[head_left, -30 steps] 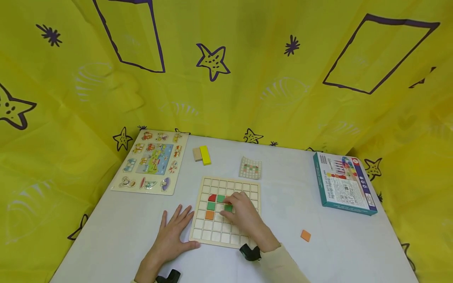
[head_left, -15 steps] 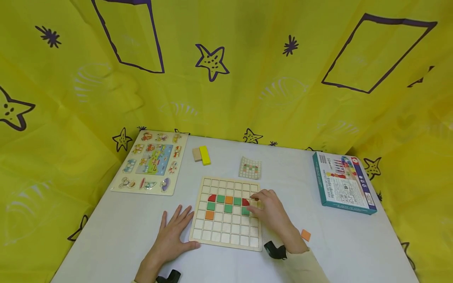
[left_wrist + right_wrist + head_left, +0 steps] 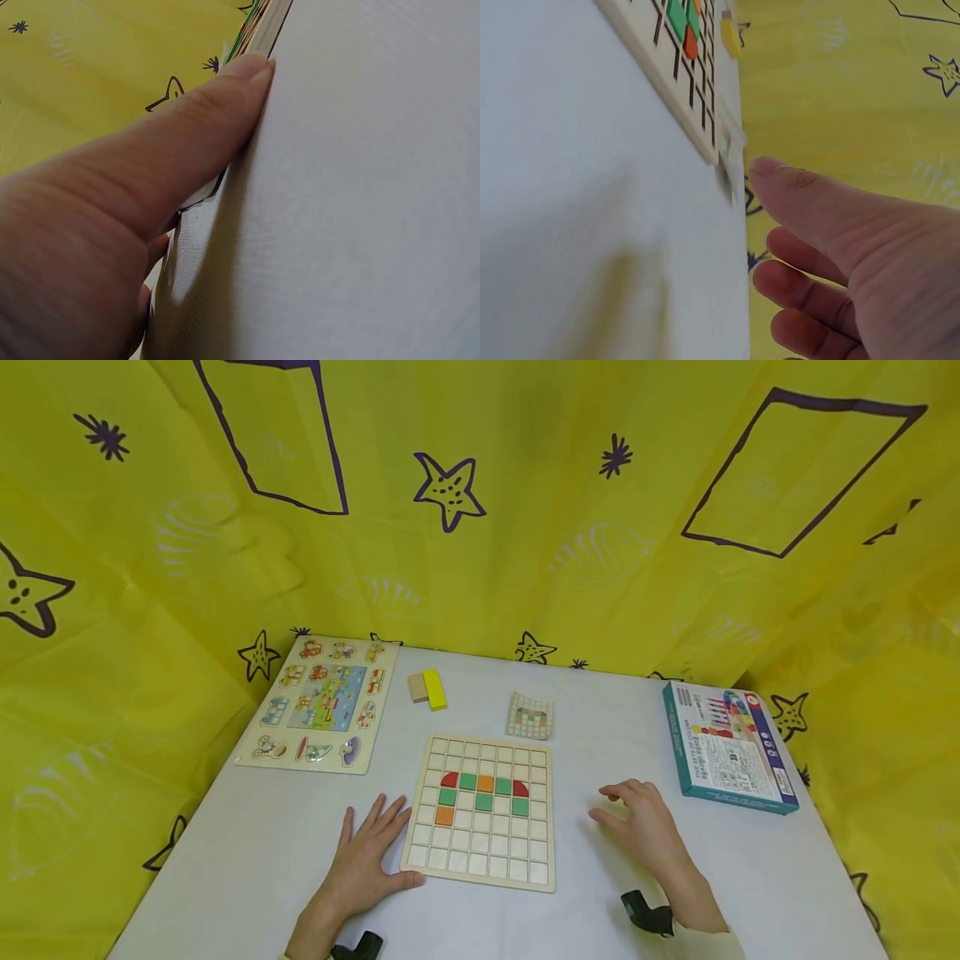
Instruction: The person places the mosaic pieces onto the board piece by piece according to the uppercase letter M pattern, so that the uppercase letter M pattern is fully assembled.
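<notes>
A wooden grid board [image 3: 450, 862] lies on the white table. In its cells sit several green tiles [image 3: 483, 802], two orange tiles [image 3: 444, 816] and two rounded red tiles [image 3: 521, 788]. My left hand [image 3: 362, 864] rests flat at the board's left side, fingers spread; in the left wrist view its thumb [image 3: 202, 116] touches the board's edge. Right of the board, my right hand [image 3: 647, 831] is raised over the table with nothing between thumb and fingers. The right wrist view shows this hand [image 3: 900, 270] with loosely bent fingers, apart from the board.
Behind the board lies a small pattern card [image 3: 531, 717]. A yellow block [image 3: 434, 690] and a plain wooden block [image 3: 417, 688] stand at the back. A picture puzzle [image 3: 378, 693] is far left, a teal-edged box [image 3: 738, 756] far right, and a yellow curtain [image 3: 480, 585] surrounds the table.
My right hand has left the board and moved right, uncovering a row of tiles. The loose orange tile on the table at right is now hidden behind that hand and wrist. My left hand has stayed put.
</notes>
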The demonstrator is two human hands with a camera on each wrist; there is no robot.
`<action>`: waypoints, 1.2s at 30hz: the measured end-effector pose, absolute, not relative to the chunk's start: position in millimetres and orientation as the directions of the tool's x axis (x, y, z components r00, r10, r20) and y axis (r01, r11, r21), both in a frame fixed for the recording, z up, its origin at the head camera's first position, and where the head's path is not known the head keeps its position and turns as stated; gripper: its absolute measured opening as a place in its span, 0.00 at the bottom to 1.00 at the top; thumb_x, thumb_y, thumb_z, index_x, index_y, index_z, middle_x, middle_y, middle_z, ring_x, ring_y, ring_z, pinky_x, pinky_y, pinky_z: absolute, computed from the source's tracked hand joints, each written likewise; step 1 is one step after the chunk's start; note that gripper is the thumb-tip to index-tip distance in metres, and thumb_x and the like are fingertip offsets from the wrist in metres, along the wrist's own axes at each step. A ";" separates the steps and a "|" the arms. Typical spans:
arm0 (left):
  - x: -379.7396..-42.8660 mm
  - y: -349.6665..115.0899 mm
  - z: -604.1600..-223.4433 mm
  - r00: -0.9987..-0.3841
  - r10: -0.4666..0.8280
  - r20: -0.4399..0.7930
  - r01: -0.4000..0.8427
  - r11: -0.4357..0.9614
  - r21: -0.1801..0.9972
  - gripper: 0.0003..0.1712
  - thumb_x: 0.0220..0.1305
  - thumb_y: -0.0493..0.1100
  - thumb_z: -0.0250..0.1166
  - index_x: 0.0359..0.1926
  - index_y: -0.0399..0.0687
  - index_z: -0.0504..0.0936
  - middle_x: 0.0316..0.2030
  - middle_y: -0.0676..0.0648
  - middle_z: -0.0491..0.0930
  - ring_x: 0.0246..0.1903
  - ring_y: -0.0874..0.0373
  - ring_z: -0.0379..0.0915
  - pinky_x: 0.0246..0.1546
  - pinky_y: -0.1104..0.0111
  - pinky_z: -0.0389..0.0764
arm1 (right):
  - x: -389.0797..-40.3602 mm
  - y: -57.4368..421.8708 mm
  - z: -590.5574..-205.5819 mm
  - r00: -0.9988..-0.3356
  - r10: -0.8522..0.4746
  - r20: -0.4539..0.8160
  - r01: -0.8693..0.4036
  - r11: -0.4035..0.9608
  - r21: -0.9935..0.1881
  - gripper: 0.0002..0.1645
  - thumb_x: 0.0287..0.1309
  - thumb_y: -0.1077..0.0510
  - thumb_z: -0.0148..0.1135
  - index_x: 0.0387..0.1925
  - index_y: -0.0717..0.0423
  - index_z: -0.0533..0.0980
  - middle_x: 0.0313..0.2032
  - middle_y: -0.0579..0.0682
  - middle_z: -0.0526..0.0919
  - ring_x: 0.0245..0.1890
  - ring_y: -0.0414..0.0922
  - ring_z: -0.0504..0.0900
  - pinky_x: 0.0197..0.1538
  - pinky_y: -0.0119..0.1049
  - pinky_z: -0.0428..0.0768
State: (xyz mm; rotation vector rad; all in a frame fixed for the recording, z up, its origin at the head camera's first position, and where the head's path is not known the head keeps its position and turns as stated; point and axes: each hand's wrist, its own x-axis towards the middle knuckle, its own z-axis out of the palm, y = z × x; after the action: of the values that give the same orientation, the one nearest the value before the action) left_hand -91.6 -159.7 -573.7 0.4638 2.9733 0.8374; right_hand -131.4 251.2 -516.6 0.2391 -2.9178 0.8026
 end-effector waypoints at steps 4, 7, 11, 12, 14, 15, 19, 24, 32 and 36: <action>-91.6 -159.7 -573.3 -0.956 0.288 0.061 0.277 0.811 0.515 0.59 0.41 0.74 0.71 0.70 0.49 0.68 0.72 0.49 0.60 0.73 0.46 0.40 0.67 0.39 0.30 | -121.7 267.1 -515.8 -0.989 -0.103 0.110 -0.144 0.859 -0.490 0.21 0.51 0.54 0.75 0.44 0.61 0.83 0.39 0.52 0.82 0.43 0.52 0.74 0.45 0.49 0.75; -91.7 -159.9 -573.2 -0.955 0.290 0.064 0.280 0.810 0.516 0.59 0.41 0.74 0.71 0.70 0.49 0.68 0.72 0.49 0.60 0.73 0.45 0.40 0.67 0.39 0.30 | -113.1 276.8 -516.9 -0.993 -0.082 0.085 -0.114 0.866 -0.487 0.21 0.51 0.53 0.75 0.44 0.61 0.83 0.39 0.52 0.82 0.43 0.52 0.74 0.46 0.50 0.75; -91.7 -160.4 -573.1 -0.955 0.290 0.065 0.281 0.809 0.516 0.58 0.41 0.73 0.71 0.70 0.49 0.69 0.72 0.49 0.60 0.73 0.45 0.41 0.66 0.39 0.30 | -101.8 286.7 -521.1 -0.996 -0.062 0.059 -0.082 0.872 -0.482 0.21 0.51 0.53 0.75 0.43 0.61 0.83 0.39 0.52 0.82 0.43 0.53 0.74 0.46 0.51 0.74; -91.7 -160.5 -573.1 -0.955 0.290 0.065 0.281 0.809 0.516 0.58 0.41 0.73 0.71 0.70 0.49 0.68 0.72 0.49 0.60 0.73 0.45 0.41 0.66 0.39 0.30 | -98.9 288.6 -522.2 -0.997 -0.057 0.052 -0.075 0.873 -0.481 0.20 0.51 0.53 0.75 0.43 0.61 0.83 0.39 0.52 0.82 0.43 0.54 0.74 0.47 0.51 0.74; -91.7 -160.7 -573.0 -0.955 0.290 0.062 0.279 0.810 0.516 0.58 0.41 0.73 0.71 0.70 0.49 0.68 0.72 0.49 0.59 0.73 0.45 0.40 0.66 0.39 0.30 | -93.8 291.9 -523.9 -0.998 -0.049 0.030 -0.058 0.874 -0.482 0.20 0.51 0.53 0.75 0.43 0.61 0.83 0.39 0.52 0.82 0.43 0.54 0.74 0.47 0.52 0.74; -91.6 -160.7 -572.8 -0.955 0.289 0.063 0.279 0.810 0.516 0.58 0.41 0.73 0.72 0.70 0.49 0.68 0.72 0.49 0.60 0.73 0.45 0.41 0.66 0.39 0.30 | -91.3 293.4 -524.8 -0.999 -0.043 0.020 -0.047 0.874 -0.483 0.20 0.51 0.53 0.75 0.42 0.62 0.83 0.39 0.53 0.82 0.43 0.54 0.74 0.47 0.52 0.74; -91.6 -160.5 -572.9 -0.955 0.291 0.061 0.279 0.808 0.520 0.58 0.41 0.73 0.72 0.70 0.48 0.68 0.72 0.49 0.59 0.73 0.45 0.40 0.66 0.39 0.30 | -84.3 298.0 -527.7 -0.999 -0.021 -0.032 -0.003 0.880 -0.476 0.21 0.52 0.52 0.74 0.42 0.62 0.83 0.39 0.52 0.81 0.42 0.54 0.74 0.46 0.52 0.74; -91.5 -160.1 -572.6 -0.955 0.291 0.057 0.277 0.806 0.523 0.58 0.41 0.73 0.72 0.70 0.48 0.68 0.72 0.49 0.59 0.73 0.45 0.40 0.66 0.39 0.29 | -78.3 302.8 -531.4 -0.998 -0.011 -0.054 0.015 0.889 -0.458 0.20 0.52 0.52 0.73 0.42 0.62 0.83 0.39 0.53 0.81 0.42 0.55 0.74 0.45 0.53 0.75; -91.4 -160.0 -572.2 -0.957 0.286 0.055 0.272 0.807 0.524 0.58 0.41 0.74 0.71 0.70 0.49 0.69 0.72 0.49 0.60 0.73 0.46 0.40 0.67 0.39 0.29 | -76.5 305.2 -534.0 -0.998 -0.013 -0.061 0.017 0.890 -0.455 0.20 0.54 0.52 0.72 0.42 0.63 0.82 0.40 0.54 0.81 0.43 0.56 0.75 0.46 0.54 0.75; -91.1 -159.9 -572.0 -0.956 0.287 0.058 0.274 0.808 0.522 0.58 0.42 0.74 0.70 0.70 0.49 0.69 0.72 0.49 0.60 0.73 0.46 0.40 0.67 0.39 0.29 | -76.9 305.7 -534.2 -0.996 0.001 -0.089 0.042 0.891 -0.453 0.20 0.55 0.52 0.71 0.43 0.64 0.82 0.40 0.55 0.81 0.43 0.56 0.74 0.46 0.54 0.75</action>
State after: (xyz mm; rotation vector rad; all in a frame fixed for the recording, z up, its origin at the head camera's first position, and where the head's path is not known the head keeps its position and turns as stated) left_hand -91.1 -159.9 -572.0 0.4597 2.9645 0.8504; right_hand -76.9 305.7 -534.2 -0.0359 -3.1380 0.7545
